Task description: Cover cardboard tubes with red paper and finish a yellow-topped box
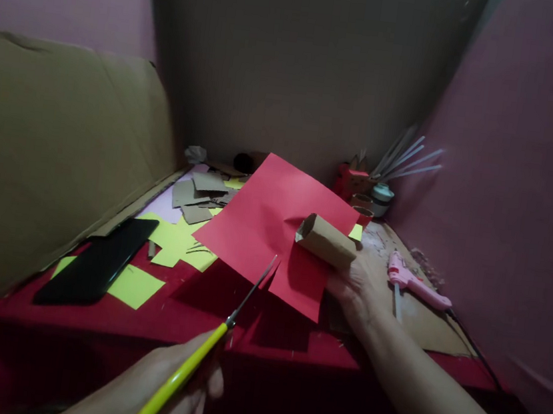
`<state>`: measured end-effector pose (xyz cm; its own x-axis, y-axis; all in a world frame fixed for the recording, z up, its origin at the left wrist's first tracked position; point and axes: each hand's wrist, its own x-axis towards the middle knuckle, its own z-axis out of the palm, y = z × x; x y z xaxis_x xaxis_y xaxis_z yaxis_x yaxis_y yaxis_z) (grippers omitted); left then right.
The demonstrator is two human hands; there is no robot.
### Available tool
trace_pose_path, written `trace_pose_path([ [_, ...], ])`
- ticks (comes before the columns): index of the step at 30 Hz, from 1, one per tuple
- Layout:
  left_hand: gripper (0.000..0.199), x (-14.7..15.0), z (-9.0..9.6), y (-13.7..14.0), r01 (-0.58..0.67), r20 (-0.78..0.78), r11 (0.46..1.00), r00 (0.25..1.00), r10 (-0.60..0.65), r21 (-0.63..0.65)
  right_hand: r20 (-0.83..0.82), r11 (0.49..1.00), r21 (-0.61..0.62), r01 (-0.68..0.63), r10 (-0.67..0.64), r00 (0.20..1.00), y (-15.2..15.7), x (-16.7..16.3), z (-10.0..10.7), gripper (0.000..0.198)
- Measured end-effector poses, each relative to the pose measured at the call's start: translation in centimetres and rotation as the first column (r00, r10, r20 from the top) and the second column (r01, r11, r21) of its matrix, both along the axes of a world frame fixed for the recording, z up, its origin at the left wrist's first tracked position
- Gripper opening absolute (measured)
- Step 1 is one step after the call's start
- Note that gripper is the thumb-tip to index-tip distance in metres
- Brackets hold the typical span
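A: Where's the red sheet (pixel 254 224)?
B: Held up slantwise over the front of the cloth-covered counter (pixel 110 328), with a slit running in from its near edge. The cardboard tube (pixel 327 241) lies against its upper face, toward the right.

A: And the hands?
B: The left hand (pixel 188 391) is wrapped round the yellow-handled scissors (pixel 180 373). One blade shows over the paper at the slit; I can't make out the other. The right hand (pixel 354 294) grips the sheet's right side beside the tube's end, fingers mostly hidden, so I can't tell whether it pinches the tube too.

A: Which step is that?
B: Cutting, I'd judge, with the slit only partway in. The next snip calls for a steady sheet and a blade line clear of the tube.

A: What are the materials like?
B: The sheet is thin, smooth and matte, puckered near the tube. The tube is brown and hollow, its mouth slightly squashed.

A: Farther out?
B: On the left, angular yellow paper (pixel 166 237), a flat black slab (pixel 103 260) and stiff cardboard pieces (pixel 187 193). On the right, a glossy pink glue gun (pixel 418 287) and, behind it, slender translucent sticks (pixel 416 160).
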<state>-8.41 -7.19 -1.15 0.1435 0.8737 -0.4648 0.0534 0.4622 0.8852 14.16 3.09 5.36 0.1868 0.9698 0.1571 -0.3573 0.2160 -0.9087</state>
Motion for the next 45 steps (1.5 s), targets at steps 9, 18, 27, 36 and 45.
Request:
trace_pose_path([
  [9, 0.042, 0.7, -1.4, 1.2, 0.105, -0.056, 0.990, 0.992, -0.111, -0.092, -0.084, 0.986, -0.016, -0.164, 0.162, 0.983, 0.8, 0.2, -1.3, 0.026],
  [18, 0.043, 1.4, -0.1, 0.6, 0.083, -0.107, 0.985, 0.989, -0.099, -0.151, -0.110, 0.988, 0.000, -0.152, 0.151, 0.982, 0.6, 0.1, -1.2, 0.018],
  [27, 0.050, 2.9, 2.0, 0.3, 0.015, -0.109, 0.976, 0.993, -0.040, -0.218, -0.138, 0.981, -0.014, -0.195, 0.191, 0.972, 0.3, -0.1, -1.0, 0.020],
  [36, 0.042, 4.0, 5.3, 0.3, 0.017, -0.174, 0.989, 0.984, -0.042, -0.147, -0.111, 0.980, -0.027, -0.199, 0.195, 0.974, -0.2, -0.1, -1.4, 0.013],
  [45, 0.019, 3.5, 5.2, 0.1, 0.368, -0.527, 0.859, 0.838, -0.141, 0.355, -0.067, 0.972, -0.023, -0.236, 0.234, 0.970, -2.2, 0.1, -0.7, 0.016],
])
